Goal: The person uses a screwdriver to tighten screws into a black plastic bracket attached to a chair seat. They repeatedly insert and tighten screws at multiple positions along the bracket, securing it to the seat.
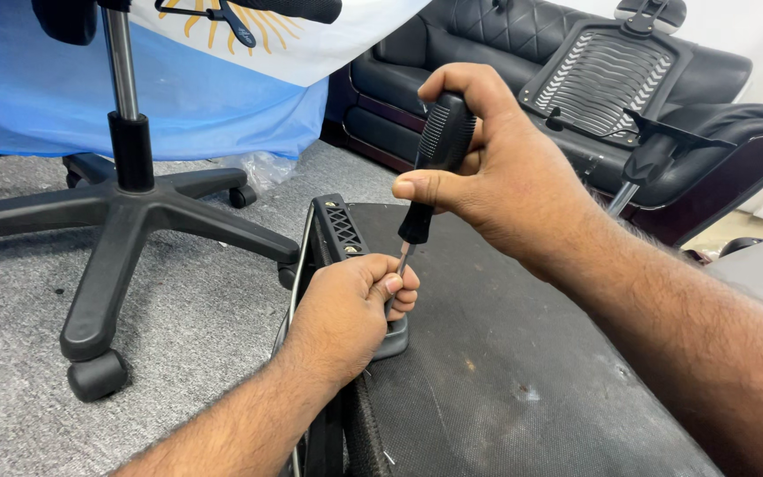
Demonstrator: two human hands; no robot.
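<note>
My right hand (496, 172) grips the black ribbed handle of a screwdriver (439, 150), held upright with its metal shaft pointing down. My left hand (346, 314) is curled around the lower end of the shaft and presses on a black plastic armrest bracket (339, 228) at the edge of an upturned chair seat (505, 371). The screwdriver's tip is hidden inside my left fist. The seat's underside is covered in dark fabric with some light specks.
An office chair's black five-star base (125, 221) with castors and a chrome gas column stands on the grey carpet at left. A blue and white cloth (222, 88) hangs behind it. A mesh chair backrest (607, 84) leans on a black leather sofa (487, 44) at back right.
</note>
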